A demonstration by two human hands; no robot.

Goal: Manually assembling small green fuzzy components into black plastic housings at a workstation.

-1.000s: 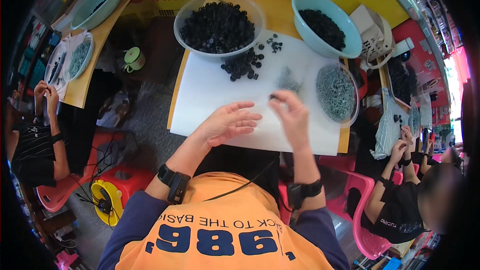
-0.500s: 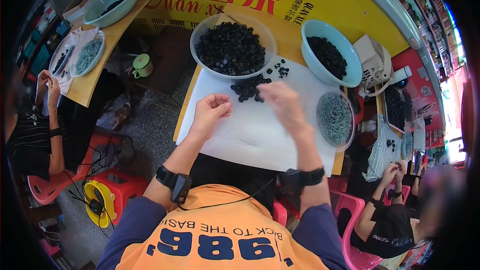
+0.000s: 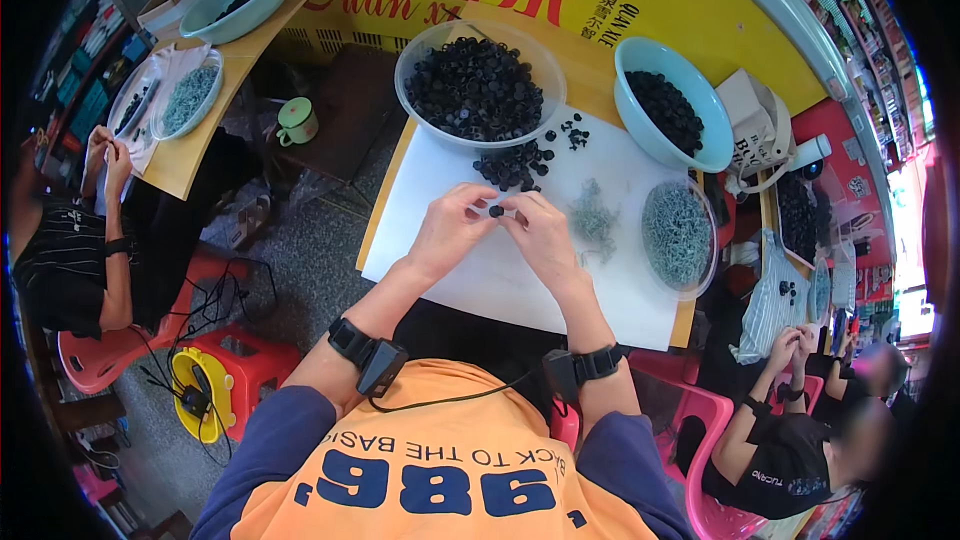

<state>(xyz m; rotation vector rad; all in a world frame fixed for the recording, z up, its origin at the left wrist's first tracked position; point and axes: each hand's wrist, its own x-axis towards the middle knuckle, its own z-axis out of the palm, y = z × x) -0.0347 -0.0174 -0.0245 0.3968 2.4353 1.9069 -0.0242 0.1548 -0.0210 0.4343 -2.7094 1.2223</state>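
Observation:
My left hand (image 3: 450, 233) and my right hand (image 3: 541, 242) meet over the white sheet (image 3: 470, 292). Their fingertips pinch together on a small round black piece (image 3: 496, 211), its exact kind too small to tell. Just beyond my fingers lies a loose pile of black pieces (image 3: 511, 167), with a smaller cluster (image 3: 574, 131) to its right. Behind them stands a large clear bowl (image 3: 405, 100) heaped with more. To the right of my right hand is a scattering of thin grey-blue pieces (image 3: 593, 215), resembling screws, next to a clear tray (image 3: 690, 292) filled with them.
A light blue basin (image 3: 718, 155) with black pieces stands at the far right, by a white cloth bag (image 3: 750, 120). One person (image 3: 75, 250) works at a left table (image 3: 190, 165); others (image 3: 780, 455) sit on the right. A green cup (image 3: 296, 121) stands beyond my table.
My right hand has come back from the black pile to meet my left at a small black piece. The grey-blue scatter it hid now shows. The view has shifted slightly.

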